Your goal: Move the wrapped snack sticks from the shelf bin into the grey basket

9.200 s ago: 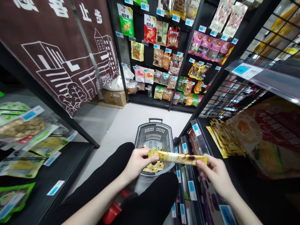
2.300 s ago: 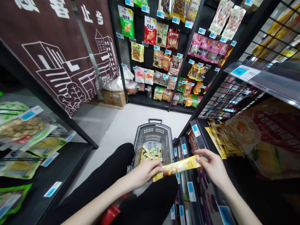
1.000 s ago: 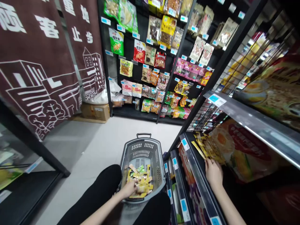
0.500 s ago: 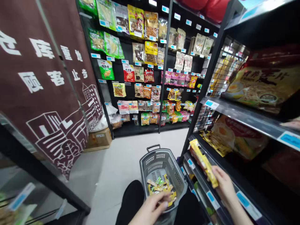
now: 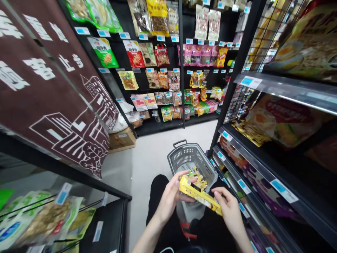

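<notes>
A long, narrow yellow package (image 5: pixel 201 195) lies slantwise between my two hands, just over the near end of the grey basket. My left hand (image 5: pixel 171 195) holds its upper left end, fingers passing behind it. At the lower right end, my right hand (image 5: pixel 228 206) pinches it between thumb and fingers. Below, the grey plastic shopping basket (image 5: pixel 184 151) stands on the floor in front of my knees. Small yellow and green packets (image 5: pixel 202 182) lie in the basket, partly hidden by my left hand and the package.
On the right, a black shelf (image 5: pixel 265 158) carries yellow packets (image 5: pixel 250 133) and large food bags (image 5: pixel 276 121). Hanging snack bags (image 5: pixel 134 52) fill the back rack. A brown curtain (image 5: pixel 52 98) hangs at left, beside a cardboard box (image 5: pixel 122 140). Bagged goods (image 5: pixel 42 221) sit lower left.
My right hand has brought the yellow package from the right shelf edge to above the basket. My left hand has left the packets in the basket and taken the package's other end. The view has tilted down.
</notes>
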Demonstrator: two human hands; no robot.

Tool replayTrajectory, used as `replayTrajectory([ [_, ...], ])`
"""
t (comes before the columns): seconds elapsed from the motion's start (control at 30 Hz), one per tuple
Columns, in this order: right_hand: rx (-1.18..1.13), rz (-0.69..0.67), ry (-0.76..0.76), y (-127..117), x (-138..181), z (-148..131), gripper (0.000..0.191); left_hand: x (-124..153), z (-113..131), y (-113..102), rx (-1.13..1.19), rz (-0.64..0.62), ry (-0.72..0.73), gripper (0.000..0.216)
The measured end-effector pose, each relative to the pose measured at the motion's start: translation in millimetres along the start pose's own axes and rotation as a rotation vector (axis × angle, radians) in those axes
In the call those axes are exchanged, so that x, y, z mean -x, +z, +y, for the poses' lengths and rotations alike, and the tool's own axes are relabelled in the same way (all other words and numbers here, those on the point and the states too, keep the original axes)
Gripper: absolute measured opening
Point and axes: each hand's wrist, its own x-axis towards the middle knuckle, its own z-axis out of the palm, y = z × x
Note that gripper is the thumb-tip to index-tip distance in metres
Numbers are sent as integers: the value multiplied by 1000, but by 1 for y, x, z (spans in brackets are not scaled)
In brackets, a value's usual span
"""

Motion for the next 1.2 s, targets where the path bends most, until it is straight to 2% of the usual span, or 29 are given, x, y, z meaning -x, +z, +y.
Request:
replayTrajectory([
  [0.1, 74, 59, -1, -16, -4, 1, 32, 0, 3, -5, -148, -24, -127, 41],
  [0.17, -6, 53, 13, -25, -5, 4, 30, -1, 0, -8, -191, 8, -169, 34],
  [0.33, -411, -100, 64, -46, -3, 15, 45, -6, -13, -16, -217, 104, -158, 26],
  [0.5, -421, -104, 179, -49, -9, 16, 39, -10, -18, -22, -292, 82, -145, 23],
  [0.6, -362, -69, 148, -49, -16, 13, 40, -13, -17, -24, -380, 93, -106, 20],
  [0.73, -292, -54, 91, -50, -24, 7, 31, -19, -15, -26, -527, 116, 3, 18],
  [0.97, -257, 0, 57, -54, -24, -2, 29, -27, -8, -20, -726, 81, 188, 16],
  [1.2, -100, -86, -158, -67, -27, 2, 21, -29, -2, -13, -725, 74, 284, 13],
])
